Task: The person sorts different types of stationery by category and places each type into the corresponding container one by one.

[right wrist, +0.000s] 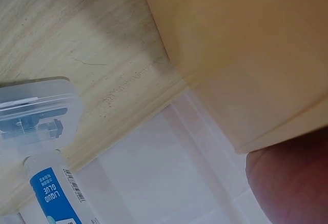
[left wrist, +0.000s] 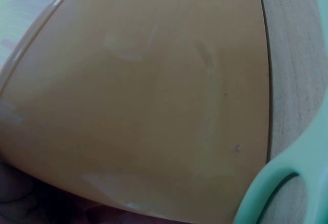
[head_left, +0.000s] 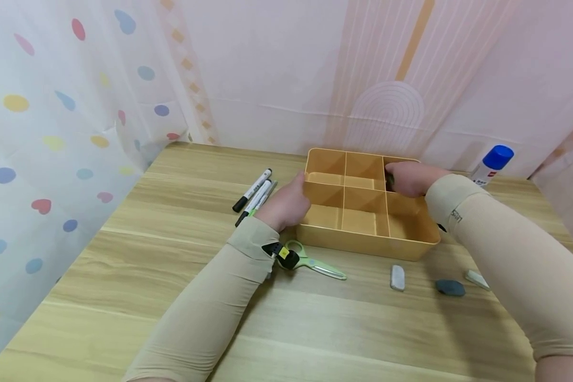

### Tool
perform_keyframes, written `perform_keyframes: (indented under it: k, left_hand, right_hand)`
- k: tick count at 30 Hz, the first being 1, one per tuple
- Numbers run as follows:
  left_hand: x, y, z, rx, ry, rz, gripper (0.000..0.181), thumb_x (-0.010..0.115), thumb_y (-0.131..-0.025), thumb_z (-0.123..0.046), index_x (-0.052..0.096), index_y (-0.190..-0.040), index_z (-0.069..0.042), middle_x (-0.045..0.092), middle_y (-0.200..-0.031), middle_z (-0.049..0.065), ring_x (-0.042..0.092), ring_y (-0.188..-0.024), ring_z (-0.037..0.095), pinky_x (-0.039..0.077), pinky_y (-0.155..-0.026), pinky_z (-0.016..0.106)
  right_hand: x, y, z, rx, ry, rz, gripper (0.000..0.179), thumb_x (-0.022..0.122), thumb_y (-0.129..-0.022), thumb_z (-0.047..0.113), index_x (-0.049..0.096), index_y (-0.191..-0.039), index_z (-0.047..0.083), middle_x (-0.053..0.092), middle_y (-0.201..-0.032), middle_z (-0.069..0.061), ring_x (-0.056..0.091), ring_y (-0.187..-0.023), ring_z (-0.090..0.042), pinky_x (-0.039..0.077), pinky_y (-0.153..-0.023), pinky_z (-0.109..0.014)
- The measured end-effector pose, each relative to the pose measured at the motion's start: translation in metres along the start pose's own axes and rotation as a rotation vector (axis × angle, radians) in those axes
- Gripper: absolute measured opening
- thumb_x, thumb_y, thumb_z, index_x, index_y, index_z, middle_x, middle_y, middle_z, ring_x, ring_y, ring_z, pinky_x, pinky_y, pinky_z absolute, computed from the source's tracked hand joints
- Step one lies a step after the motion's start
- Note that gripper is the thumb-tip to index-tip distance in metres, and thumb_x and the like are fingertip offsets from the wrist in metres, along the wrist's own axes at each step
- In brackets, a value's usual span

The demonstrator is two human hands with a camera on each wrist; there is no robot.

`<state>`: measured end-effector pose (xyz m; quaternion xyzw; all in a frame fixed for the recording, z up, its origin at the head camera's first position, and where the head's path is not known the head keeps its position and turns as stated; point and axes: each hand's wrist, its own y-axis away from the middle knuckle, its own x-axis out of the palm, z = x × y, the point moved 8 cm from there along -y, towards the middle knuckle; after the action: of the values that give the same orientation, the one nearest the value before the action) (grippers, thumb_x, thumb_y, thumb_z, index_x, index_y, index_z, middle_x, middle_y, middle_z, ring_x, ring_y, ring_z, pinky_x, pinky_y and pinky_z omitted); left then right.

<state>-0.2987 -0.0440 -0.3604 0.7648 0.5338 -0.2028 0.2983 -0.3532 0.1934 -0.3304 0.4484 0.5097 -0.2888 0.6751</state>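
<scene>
An orange divided organizer box (head_left: 367, 239) with several compartments stands near the back of the table. At its left side, my left hand (head_left: 286, 204) grips the wall near the rim; the left wrist view shows mostly that box wall (left wrist: 154, 96). My right hand (head_left: 413, 178) reaches over the right side into the back right compartment. Something dark shows under its fingertips, too hidden to identify. In the right wrist view, part of the right hand (right wrist: 292, 183) is against the box's edge. Green-handled scissors (head_left: 310, 261) lie in front of the box, close to my left wrist.
Several marker pens (head_left: 253, 196) lie left of the box. A blue-capped liquid glue bottle (head_left: 494, 162) stands at the back right, beside a clear plastic case (right wrist: 38, 116). In front lie a pale block (head_left: 397, 278), a dark grey one (head_left: 450, 287) and another pale one (head_left: 477, 279).
</scene>
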Motion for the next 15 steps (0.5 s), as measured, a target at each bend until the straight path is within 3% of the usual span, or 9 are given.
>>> perform_keyframes:
  k: [6,15]
  left_hand:
    - [-0.0037,0.001,0.0026,-0.007,-0.023,-0.001,0.073,0.038,-0.099,-0.003,0.017,-0.167,-0.016,0.047,-0.159,0.019,0.052,-0.131,0.035,0.042,-0.115,0.053]
    - [-0.0046,-0.0015,0.0021,-0.007,0.019,0.001,0.078,0.038,-0.098,0.0,0.012,-0.169,-0.018,0.043,-0.163,0.019,0.05,-0.137,0.035,0.039,-0.119,0.053]
  right_hand:
    - [0.0013,-0.0062,0.0008,0.009,0.002,0.011,0.023,0.046,-0.093,0.001,0.062,-0.109,-0.002,0.065,-0.094,-0.017,0.057,-0.086,-0.03,0.049,-0.082,-0.044]
    - [-0.0008,-0.008,0.0,0.013,0.029,0.011,0.04,0.045,-0.092,0.0,0.062,-0.127,-0.009,0.069,-0.105,-0.022,0.06,-0.093,-0.031,0.052,-0.087,-0.046]
